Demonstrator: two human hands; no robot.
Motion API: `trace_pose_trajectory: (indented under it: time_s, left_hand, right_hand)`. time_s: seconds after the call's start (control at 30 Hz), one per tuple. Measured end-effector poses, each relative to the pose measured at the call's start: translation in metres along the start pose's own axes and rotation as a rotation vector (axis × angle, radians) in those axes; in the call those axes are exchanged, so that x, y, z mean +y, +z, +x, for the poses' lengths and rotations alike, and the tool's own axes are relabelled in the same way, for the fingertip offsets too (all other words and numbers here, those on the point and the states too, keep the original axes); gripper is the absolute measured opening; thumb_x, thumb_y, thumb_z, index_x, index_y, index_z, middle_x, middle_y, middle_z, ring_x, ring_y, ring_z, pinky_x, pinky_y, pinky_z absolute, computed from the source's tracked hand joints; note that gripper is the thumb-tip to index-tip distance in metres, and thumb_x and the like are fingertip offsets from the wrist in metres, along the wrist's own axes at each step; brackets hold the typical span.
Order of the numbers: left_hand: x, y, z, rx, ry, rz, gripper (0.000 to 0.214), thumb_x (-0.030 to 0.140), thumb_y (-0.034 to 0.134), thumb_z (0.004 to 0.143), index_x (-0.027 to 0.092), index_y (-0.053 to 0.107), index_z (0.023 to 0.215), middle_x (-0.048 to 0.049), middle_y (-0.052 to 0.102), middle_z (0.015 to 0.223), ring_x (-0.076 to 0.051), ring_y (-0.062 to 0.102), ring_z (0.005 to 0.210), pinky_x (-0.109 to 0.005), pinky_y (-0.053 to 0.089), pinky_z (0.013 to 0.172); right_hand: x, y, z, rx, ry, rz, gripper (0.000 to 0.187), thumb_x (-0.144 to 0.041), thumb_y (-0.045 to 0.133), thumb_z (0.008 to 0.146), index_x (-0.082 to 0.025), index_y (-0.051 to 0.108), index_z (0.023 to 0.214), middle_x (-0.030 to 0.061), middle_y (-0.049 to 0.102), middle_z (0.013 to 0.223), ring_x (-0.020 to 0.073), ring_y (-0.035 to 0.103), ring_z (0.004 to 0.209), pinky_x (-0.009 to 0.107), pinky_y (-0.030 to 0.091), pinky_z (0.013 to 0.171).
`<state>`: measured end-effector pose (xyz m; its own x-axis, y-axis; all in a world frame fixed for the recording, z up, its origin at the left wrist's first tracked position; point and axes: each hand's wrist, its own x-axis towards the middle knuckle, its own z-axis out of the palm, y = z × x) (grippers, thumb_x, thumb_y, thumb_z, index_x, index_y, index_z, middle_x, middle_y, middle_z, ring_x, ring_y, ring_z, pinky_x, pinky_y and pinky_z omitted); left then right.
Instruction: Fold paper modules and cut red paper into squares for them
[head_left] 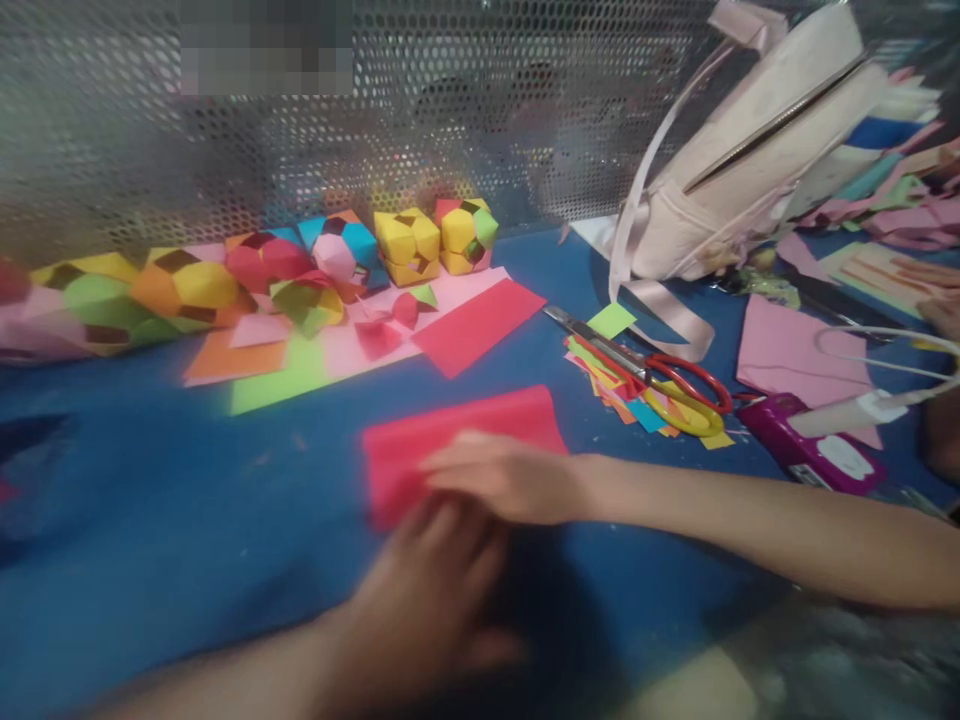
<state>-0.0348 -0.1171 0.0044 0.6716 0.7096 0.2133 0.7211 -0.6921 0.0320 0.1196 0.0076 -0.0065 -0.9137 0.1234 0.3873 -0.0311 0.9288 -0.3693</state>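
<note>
A red sheet of paper lies on the blue table in front of me, its far edge curving as a bend or fold. My right hand reaches in from the right and rests flat across the paper's near part, fingers stretched to the left. Below it, my left hand touches the near edge, fingers pointing forward and thumb apart. Both hands are blurred by motion, and the left fingertips are partly hidden under the right hand.
Several folded paper balls line the metal mesh behind. Coloured sheets lie before them. At right are scissors on small paper pieces, a purple box-shaped device with a white cable, pink paper and a pale backpack.
</note>
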Motion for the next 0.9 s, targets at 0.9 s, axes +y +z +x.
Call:
trace_pose_trajectory:
  time_s: [0.9]
  left_hand:
    - [0.011,0.006,-0.003,0.066,-0.059,-0.018,0.068,0.068,0.036,0.087,0.012,0.06,0.116,-0.0203,0.058,0.129,-0.033,0.057,0.112,-0.046,0.042,0.098]
  right_hand:
    - [-0.023,-0.02,-0.05,0.049,0.17,-0.194,0.031,-0.008,0.044,0.09,-0.014,0.061,0.115,0.0117,0.07,0.111,0.0226,0.062,0.104,0.041,0.054,0.086]
